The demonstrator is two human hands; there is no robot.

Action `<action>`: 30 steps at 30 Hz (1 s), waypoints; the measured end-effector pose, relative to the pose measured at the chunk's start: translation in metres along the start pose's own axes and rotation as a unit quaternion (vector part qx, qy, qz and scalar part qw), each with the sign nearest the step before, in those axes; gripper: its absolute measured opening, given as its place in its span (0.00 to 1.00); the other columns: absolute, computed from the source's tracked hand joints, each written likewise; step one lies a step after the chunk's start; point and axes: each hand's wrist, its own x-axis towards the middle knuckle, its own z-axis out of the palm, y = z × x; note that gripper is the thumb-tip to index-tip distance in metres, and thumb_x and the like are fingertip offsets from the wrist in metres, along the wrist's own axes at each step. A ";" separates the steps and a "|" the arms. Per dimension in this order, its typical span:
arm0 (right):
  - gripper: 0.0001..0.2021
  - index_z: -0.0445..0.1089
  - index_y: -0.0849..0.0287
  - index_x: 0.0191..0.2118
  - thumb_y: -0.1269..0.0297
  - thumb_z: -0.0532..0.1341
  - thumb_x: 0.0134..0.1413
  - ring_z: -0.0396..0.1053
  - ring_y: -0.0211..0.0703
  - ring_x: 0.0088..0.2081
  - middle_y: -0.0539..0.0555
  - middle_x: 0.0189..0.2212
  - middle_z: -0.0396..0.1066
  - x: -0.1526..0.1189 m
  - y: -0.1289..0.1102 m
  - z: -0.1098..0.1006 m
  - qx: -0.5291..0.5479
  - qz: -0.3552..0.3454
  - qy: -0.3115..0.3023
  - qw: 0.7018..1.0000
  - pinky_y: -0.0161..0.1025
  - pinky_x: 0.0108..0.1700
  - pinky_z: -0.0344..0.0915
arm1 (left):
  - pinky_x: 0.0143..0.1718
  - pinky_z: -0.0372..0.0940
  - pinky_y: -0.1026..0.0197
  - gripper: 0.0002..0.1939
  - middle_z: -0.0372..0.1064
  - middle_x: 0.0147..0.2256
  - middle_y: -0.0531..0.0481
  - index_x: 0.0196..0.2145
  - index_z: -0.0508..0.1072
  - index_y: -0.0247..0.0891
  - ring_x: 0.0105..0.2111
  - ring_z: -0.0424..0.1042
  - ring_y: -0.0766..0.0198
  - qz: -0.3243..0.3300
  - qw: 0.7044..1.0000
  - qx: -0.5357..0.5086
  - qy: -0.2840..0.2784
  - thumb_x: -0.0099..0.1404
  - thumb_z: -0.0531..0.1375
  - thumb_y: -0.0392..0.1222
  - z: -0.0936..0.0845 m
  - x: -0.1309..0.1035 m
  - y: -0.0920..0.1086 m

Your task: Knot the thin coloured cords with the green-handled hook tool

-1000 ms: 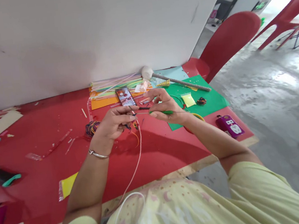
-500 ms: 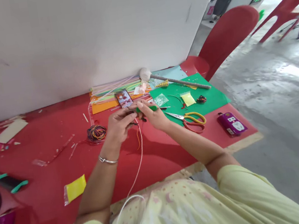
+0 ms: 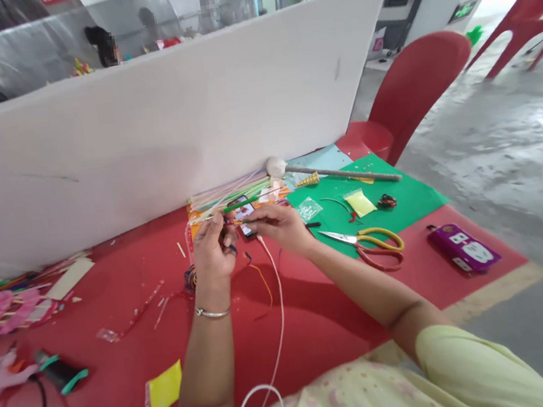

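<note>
The right hand [image 3: 279,226] is partly hiding the phone [image 3: 244,212], so whether its bent fingers are pinching something in front of the phone, I cannot tell. The left hand [image 3: 214,250], raised just left of the phone, is holding in its curled fingertips a green stick [image 3: 253,200], which is crossing before the screen. Scissors [image 3: 356,239] are lying right of the phone, while a wire bundle [image 3: 190,279] is showing only partly, left of it.
</note>
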 end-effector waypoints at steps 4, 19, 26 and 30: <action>0.06 0.85 0.50 0.38 0.58 0.74 0.55 0.78 0.46 0.47 0.56 0.42 0.81 0.008 -0.005 -0.003 -0.023 -0.116 0.047 0.992 0.46 0.53 0.75 | 0.16 0.50 0.70 0.19 0.71 0.27 0.57 0.31 0.74 0.37 0.16 0.54 0.78 -0.055 0.997 -0.055 -0.003 0.53 0.78 0.48 0.001 0.008 -0.002; 0.16 0.83 0.51 0.43 0.61 0.79 0.45 0.78 0.37 0.35 0.50 0.37 0.84 0.010 -0.013 -0.006 0.233 0.046 0.105 0.966 0.36 0.40 0.78 | 0.15 0.50 0.69 0.22 0.65 0.22 0.59 0.28 0.69 0.38 0.16 0.52 0.76 -0.071 0.996 -0.058 -0.010 0.53 0.78 0.49 0.004 0.007 -0.003; 0.16 0.82 0.53 0.36 0.62 0.81 0.37 0.71 0.32 0.26 0.47 0.31 0.80 0.011 -0.021 -0.005 0.280 0.129 0.107 0.945 0.30 0.25 0.70 | 0.17 0.53 0.69 0.23 0.67 0.24 0.58 0.27 0.67 0.38 0.17 0.53 0.77 -0.065 0.996 -0.066 -0.012 0.53 0.78 0.46 -0.002 0.007 0.002; 0.15 0.80 0.54 0.32 0.62 0.81 0.35 0.69 0.31 0.24 0.46 0.26 0.77 0.011 -0.023 -0.005 0.277 0.150 0.122 0.941 0.29 0.22 0.66 | 0.18 0.52 0.69 0.24 0.61 0.22 0.60 0.26 0.66 0.38 0.17 0.52 0.77 -0.050 0.997 -0.055 0.000 0.52 0.79 0.46 -0.002 0.007 0.006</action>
